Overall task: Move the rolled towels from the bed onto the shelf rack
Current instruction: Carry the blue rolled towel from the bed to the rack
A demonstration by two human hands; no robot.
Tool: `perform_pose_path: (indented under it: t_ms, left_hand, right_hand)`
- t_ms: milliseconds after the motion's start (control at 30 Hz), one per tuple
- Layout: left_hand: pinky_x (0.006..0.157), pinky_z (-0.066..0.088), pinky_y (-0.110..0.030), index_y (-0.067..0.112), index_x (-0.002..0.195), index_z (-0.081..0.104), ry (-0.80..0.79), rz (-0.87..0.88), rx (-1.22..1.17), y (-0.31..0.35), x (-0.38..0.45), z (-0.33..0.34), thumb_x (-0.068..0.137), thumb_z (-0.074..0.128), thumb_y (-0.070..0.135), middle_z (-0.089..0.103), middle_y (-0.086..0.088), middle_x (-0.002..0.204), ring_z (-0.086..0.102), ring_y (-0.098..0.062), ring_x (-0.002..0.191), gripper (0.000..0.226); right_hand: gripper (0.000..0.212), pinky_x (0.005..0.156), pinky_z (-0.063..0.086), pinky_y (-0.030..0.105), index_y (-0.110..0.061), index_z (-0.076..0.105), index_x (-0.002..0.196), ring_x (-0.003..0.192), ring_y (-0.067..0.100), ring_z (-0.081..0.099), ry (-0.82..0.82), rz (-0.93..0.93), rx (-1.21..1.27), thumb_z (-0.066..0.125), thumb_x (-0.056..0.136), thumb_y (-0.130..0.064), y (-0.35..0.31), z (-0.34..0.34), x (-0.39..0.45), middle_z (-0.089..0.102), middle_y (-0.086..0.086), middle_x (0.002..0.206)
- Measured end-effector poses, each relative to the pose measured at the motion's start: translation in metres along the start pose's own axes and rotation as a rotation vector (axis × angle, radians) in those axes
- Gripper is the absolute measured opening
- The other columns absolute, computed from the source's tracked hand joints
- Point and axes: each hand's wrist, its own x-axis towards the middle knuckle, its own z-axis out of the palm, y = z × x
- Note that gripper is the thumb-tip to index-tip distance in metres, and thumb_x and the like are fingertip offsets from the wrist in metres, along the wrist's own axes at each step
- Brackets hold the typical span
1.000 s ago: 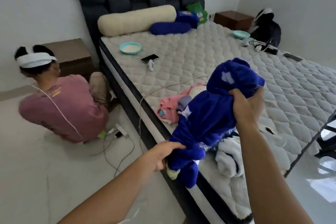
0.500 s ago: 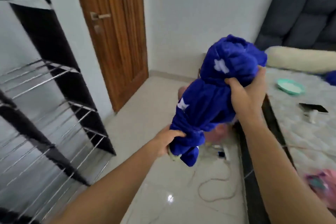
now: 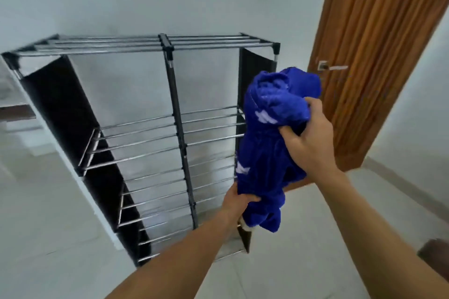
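With the shelf rack point(image 3: 170, 114) filling the left and middle of the view, its chrome bars bare on every tier that shows and its dark side panels standing against the white wall, the job is at the carrying step: a bundle is off the bed and has reached the rack but is not yet set down. Just right of the rack's centre post, the left hand point(image 3: 239, 198) is closed around the lower end of the blue towel point(image 3: 269, 143), and a bit of cream cloth pokes out beneath. The towel hangs in the air in front of the rack's right bay, loosely rolled and sagging. Further right, the right hand point(image 3: 307, 138) is clenched on its upper part. Next, I judge, the roll must be levelled and laid across a tier's bars, squarely enough not to slump between them. White marks show on the towel, but no writing can be read. At far right stands a wooden door point(image 3: 379, 56).
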Motion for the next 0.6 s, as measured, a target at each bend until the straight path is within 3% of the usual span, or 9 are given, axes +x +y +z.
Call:
perform_pose_path:
  t_ms: [133,233,333,400,533,600]
  left_hand:
    - [0.093,0.052,-0.056,0.027,0.101,0.065,0.120,0.040,-0.120,0.022,0.029,-0.005,0.054,0.070,0.003,0.072,-0.013,0.110,0.066,-0.039,0.105,0.053]
    - [0.092,0.053,-0.057,0.020,0.111,0.064,0.190,0.040,-0.205,0.038,0.049,-0.013,0.063,0.069,-0.003,0.072,-0.016,0.110,0.066,-0.041,0.103,0.053]
    - [0.083,0.058,-0.045,0.017,0.111,0.064,0.235,0.035,-0.244,0.055,0.070,-0.019,0.076,0.066,-0.007,0.073,-0.012,0.103,0.068,-0.034,0.093,0.042]
    - [0.074,0.059,-0.037,0.018,0.112,0.064,0.218,0.036,-0.262,0.069,0.084,-0.022,0.080,0.064,-0.005,0.073,-0.010,0.102,0.069,-0.027,0.089,0.039]
    - [0.071,0.057,-0.026,0.020,0.110,0.065,0.162,0.026,-0.199,0.100,0.107,-0.031,0.083,0.061,-0.003,0.072,-0.006,0.107,0.068,-0.018,0.091,0.035]
    - [0.066,0.056,-0.027,0.026,0.108,0.063,0.095,-0.012,-0.141,0.118,0.115,-0.032,0.085,0.061,-0.001,0.071,0.000,0.103,0.066,-0.014,0.086,0.036]
  right_hand:
    - [0.045,0.077,0.050,0.032,-0.012,0.048,0.118,0.091,0.024,0.061,-0.116,-0.050,0.039,0.061,0.076,-0.018,0.020,0.045,0.054,0.064,0.008,0.105]
    - [0.047,0.082,0.051,0.037,-0.014,0.047,0.121,0.095,0.026,0.060,-0.166,-0.066,0.054,0.060,0.077,-0.020,0.032,0.075,0.089,0.063,0.009,0.108]
    - [0.047,0.083,0.052,0.041,-0.018,0.045,0.123,0.098,0.026,0.059,-0.204,-0.082,0.035,0.058,0.078,-0.022,0.042,0.104,0.121,0.062,0.008,0.108]
    - [0.045,0.084,0.051,0.045,-0.017,0.045,0.122,0.099,0.027,0.057,-0.233,-0.101,-0.041,0.057,0.079,-0.023,0.049,0.124,0.140,0.061,0.006,0.107]
    - [0.036,0.090,0.046,0.049,-0.012,0.045,0.118,0.098,0.029,0.054,-0.327,-0.100,-0.224,0.055,0.084,-0.016,0.067,0.159,0.169,0.053,0.002,0.095]
    - [0.032,0.091,0.046,0.051,-0.011,0.046,0.116,0.097,0.029,0.054,-0.362,-0.089,-0.259,0.054,0.084,-0.013,0.073,0.173,0.186,0.050,0.002,0.093]
